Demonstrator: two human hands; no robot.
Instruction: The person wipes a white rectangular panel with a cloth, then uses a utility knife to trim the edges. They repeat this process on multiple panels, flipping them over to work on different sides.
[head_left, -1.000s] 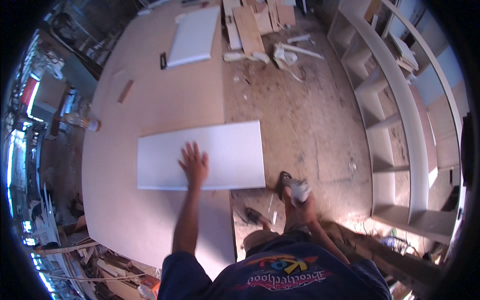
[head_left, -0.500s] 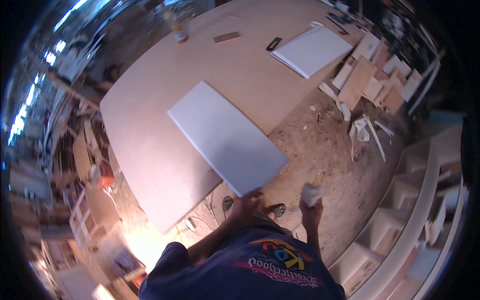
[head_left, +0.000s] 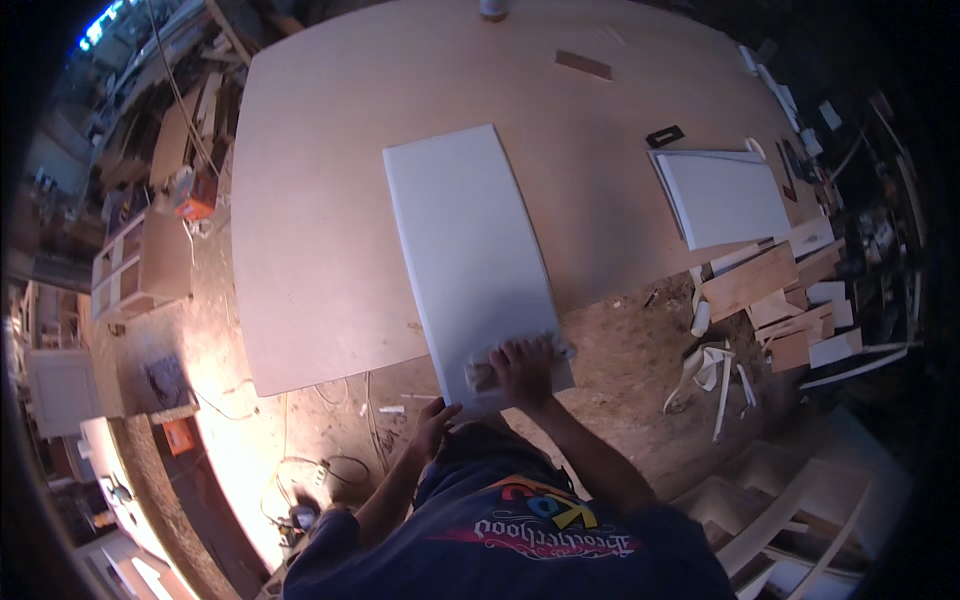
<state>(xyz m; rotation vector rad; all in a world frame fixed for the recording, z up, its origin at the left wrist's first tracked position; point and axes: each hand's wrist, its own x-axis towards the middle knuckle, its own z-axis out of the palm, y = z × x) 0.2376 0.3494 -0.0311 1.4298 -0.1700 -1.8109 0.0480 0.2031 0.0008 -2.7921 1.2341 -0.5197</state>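
Note:
A long white panel lies on the large brown board table, its near end sticking out over the edge towards my body. My left hand grips the near left corner of this panel, with the thumb on top. My right hand presses a crumpled whitish cloth flat onto the panel's near end. The fingers are bent over the cloth and cover part of it.
At the right of the table lies a stack of white panels with a small black piece beside it. Wood offcuts are heaped at the table's right edge. White strips litter the floor. Cables run at the lower left.
My right hand has brought the cloth from beside the panel onto its near end. The view has turned, so the panel now points nearly straight away. My left hand stays at the panel's near end.

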